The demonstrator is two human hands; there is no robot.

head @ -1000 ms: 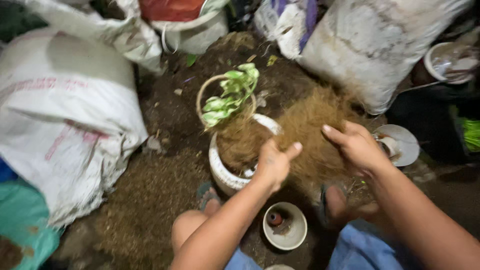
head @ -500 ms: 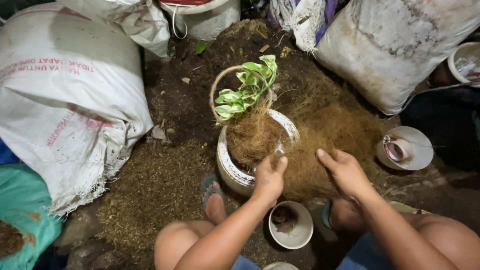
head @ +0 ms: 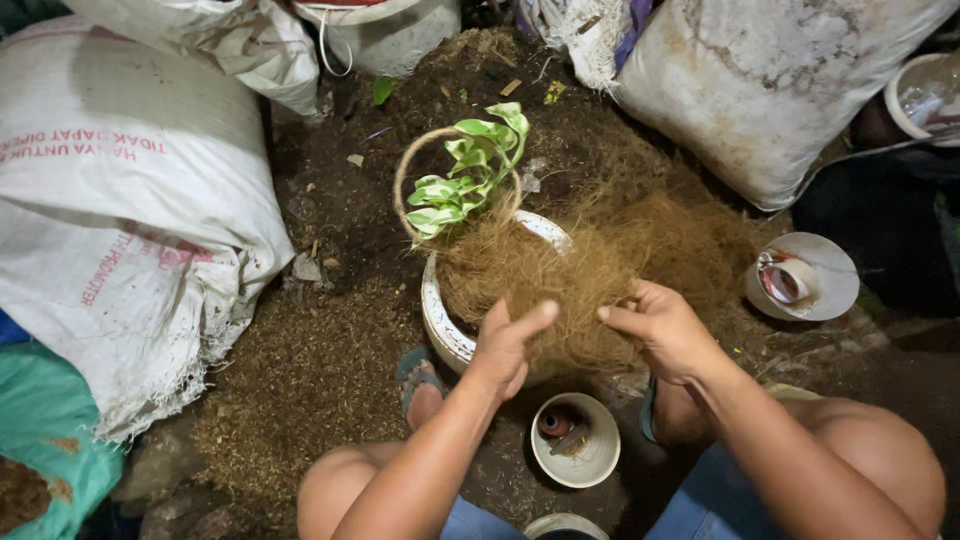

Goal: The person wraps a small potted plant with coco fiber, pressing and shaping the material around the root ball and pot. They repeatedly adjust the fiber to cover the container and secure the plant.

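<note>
Dim, warm light falls from above; corners sink into shadow, edges bend slightly.

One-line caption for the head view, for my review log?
Both hands, left and right, press brown fibre around a leafy plant in a white pot.

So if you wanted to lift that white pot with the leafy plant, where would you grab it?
Probably by the bare rim of the white pot, coming from its left side with the left hand: the brown fibre spills over the right, and the leafy plant looks fragile.
</note>
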